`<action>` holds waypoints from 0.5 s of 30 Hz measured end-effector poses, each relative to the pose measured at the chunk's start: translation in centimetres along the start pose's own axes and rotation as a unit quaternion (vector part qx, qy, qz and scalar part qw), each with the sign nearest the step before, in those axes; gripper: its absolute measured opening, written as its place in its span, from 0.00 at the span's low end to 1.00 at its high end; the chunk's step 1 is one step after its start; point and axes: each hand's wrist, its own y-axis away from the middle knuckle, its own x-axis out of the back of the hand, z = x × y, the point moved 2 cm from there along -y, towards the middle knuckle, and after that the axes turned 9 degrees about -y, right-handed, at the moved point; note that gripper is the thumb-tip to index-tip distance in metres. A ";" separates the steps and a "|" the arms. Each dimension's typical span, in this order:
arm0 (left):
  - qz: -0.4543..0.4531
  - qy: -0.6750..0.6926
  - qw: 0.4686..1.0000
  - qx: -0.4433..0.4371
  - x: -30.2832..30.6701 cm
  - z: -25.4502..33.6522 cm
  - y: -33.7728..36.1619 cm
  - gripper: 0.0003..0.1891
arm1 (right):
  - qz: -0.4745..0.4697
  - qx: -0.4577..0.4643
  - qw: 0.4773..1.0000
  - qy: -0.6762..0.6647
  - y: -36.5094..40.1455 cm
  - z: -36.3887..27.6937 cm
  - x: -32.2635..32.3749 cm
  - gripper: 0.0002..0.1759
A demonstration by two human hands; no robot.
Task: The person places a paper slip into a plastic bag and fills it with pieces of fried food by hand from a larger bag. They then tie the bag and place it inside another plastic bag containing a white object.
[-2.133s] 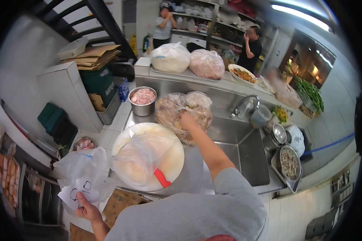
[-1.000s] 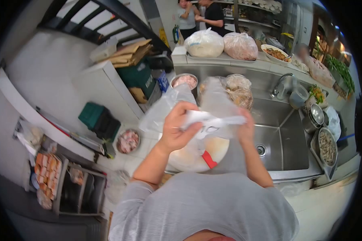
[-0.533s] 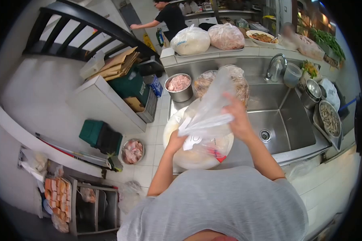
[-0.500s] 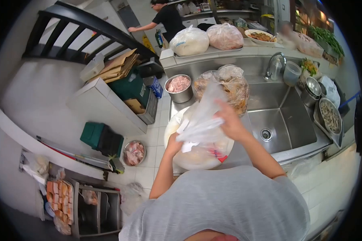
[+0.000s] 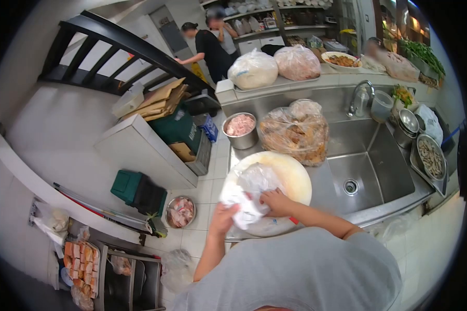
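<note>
A thin, translucent plastic bag (image 5: 259,178) lies crumpled over a thick round cutting board (image 5: 297,176) on the steel counter. My left hand (image 5: 223,218) grips the bag's white, bunched edge at the board's near left side. On the bag's right side, my right hand (image 5: 276,202) has its fingers curled into the plastic. Whether anything is inside the bag, I cannot make out. Part of a small red thing (image 5: 294,220) shows by my right forearm at the board's near edge.
Behind the board stand a steel pot of pale meat (image 5: 240,126) and a large clear bag of browned food (image 5: 296,135). A sink (image 5: 368,155) is on the right. On the floor at left sits a bowl of raw meat (image 5: 181,211). Two people (image 5: 213,52) stand beyond the counter.
The bag, raised and stretched upward before, is now down on the board. My right hand has come down and nearer to me. A second person now shows at the back.
</note>
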 end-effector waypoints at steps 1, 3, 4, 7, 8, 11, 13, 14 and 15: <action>-0.001 -0.031 0.999 0.043 -0.6 -1.8 -1.2 0.18 | 0.036 0.014 0.999 -0.006 0.0 0.2 -0.4 0.34; -0.033 -0.175 0.976 0.126 0.0 -6.1 -4.5 0.18 | 0.107 0.036 0.993 -0.025 0.7 1.0 -1.9 0.34; -0.015 -0.189 0.969 0.159 -0.1 -7.3 -6.0 0.18 | 0.161 0.092 0.982 0.027 0.9 1.4 -2.6 0.32; 0.052 -0.251 0.954 0.153 0.8 -11.3 -8.5 0.17 | -0.020 -0.035 0.994 0.105 1.5 0.0 -1.3 0.29; 0.075 -0.273 0.950 0.133 1.3 -12.7 -9.2 0.17 | 0.026 -0.026 0.994 0.101 1.9 0.0 -1.5 0.28; 0.088 -0.278 0.950 0.108 2.4 -15.6 -10.6 0.15 | 0.129 0.054 0.984 0.114 2.8 0.1 -2.0 0.27; 0.119 -0.250 0.956 0.099 2.4 -15.2 -10.8 0.15 | 0.139 0.048 0.985 0.085 3.6 -0.7 -1.5 0.25; 0.137 -0.223 0.961 0.095 2.4 -14.8 -10.7 0.15 | 0.168 0.066 0.980 0.086 3.8 -0.5 -1.7 0.24; 0.155 -0.196 0.964 0.090 2.4 -14.7 -10.6 0.14 | 0.198 0.085 0.973 0.087 4.0 -0.6 -1.8 0.24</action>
